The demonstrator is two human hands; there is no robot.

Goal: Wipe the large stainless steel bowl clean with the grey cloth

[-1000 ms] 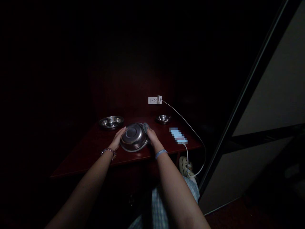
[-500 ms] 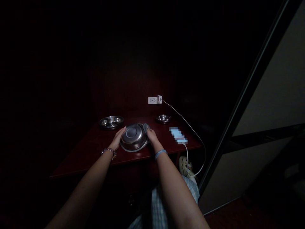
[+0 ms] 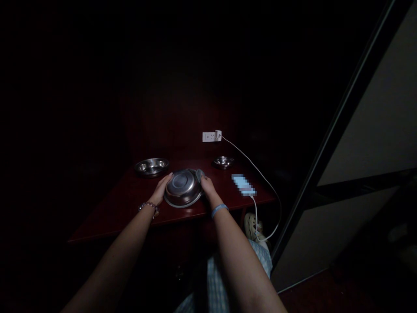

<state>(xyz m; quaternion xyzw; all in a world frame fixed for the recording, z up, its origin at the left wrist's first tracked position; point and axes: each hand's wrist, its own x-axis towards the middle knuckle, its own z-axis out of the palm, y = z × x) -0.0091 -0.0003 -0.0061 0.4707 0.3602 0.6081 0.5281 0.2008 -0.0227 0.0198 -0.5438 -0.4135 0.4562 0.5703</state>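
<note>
A steel bowl [image 3: 182, 188] is turned upside down and tilted toward me on the dark red table [image 3: 124, 204]. My left hand [image 3: 162, 189] grips its left rim, fingers curled along the edge. My right hand [image 3: 207, 188] presses a small grey cloth [image 3: 199, 174] against the bowl's right side, with the fingers closed on the cloth. A bead bracelet is on my left wrist and a blue band on my right.
A second steel bowl [image 3: 152, 166] stands upright at the back left and a smaller one [image 3: 223, 162] at the back right. A phone [image 3: 243, 184] lies to the right, its white cable [image 3: 260, 174] running to a wall socket [image 3: 211, 136]. A dark door frame [image 3: 339, 126] stands on the right.
My right hand with the cloth has shifted slightly along the bowl's right side. The bowl and my left hand have barely moved.
</note>
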